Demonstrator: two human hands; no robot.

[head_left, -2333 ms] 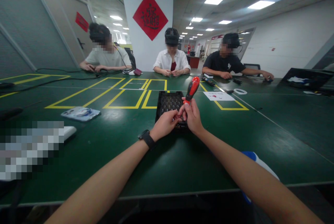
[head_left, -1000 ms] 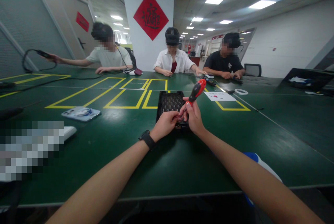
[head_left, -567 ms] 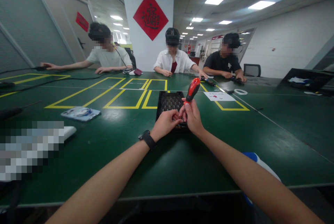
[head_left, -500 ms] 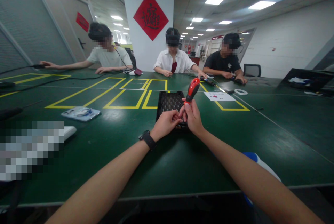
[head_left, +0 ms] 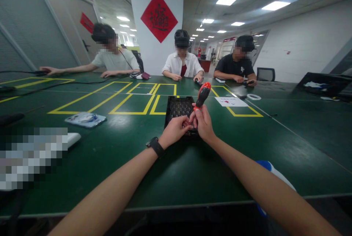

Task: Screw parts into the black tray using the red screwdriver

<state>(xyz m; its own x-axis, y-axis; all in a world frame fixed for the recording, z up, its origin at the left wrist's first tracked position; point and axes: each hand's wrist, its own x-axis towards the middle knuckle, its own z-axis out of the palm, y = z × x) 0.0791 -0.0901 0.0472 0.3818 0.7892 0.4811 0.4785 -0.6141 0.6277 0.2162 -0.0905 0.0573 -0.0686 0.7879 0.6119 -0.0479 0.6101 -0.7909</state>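
A red-and-black screwdriver (head_left: 203, 95) stands tilted, handle up, with my right hand (head_left: 204, 123) closed round its lower part. My left hand (head_left: 176, 129) meets the right at the fingertips, thumb and fingers pinched together low by the shaft. Whatever those fingers hold is too small and hidden to make out. Beneath both hands lies a black open case (head_left: 180, 108) with a dark patterned inside; its near end is partly covered by my hands. A dark watch (head_left: 155, 147) circles my left wrist.
A phone (head_left: 85, 119) and a blurred-out white item (head_left: 73, 139) lie to the left. Yellow tape (head_left: 129, 111) marks the green table. Right of the case are a printed sheet (head_left: 230, 102) and a white ring (head_left: 253, 97). Three people sit opposite, near a cable (head_left: 90, 83).
My hands and the screwdriver stay almost still. Across the table, the middle person's hand has drawn back with a dark object, and the person on the right has shifted their hands slightly.
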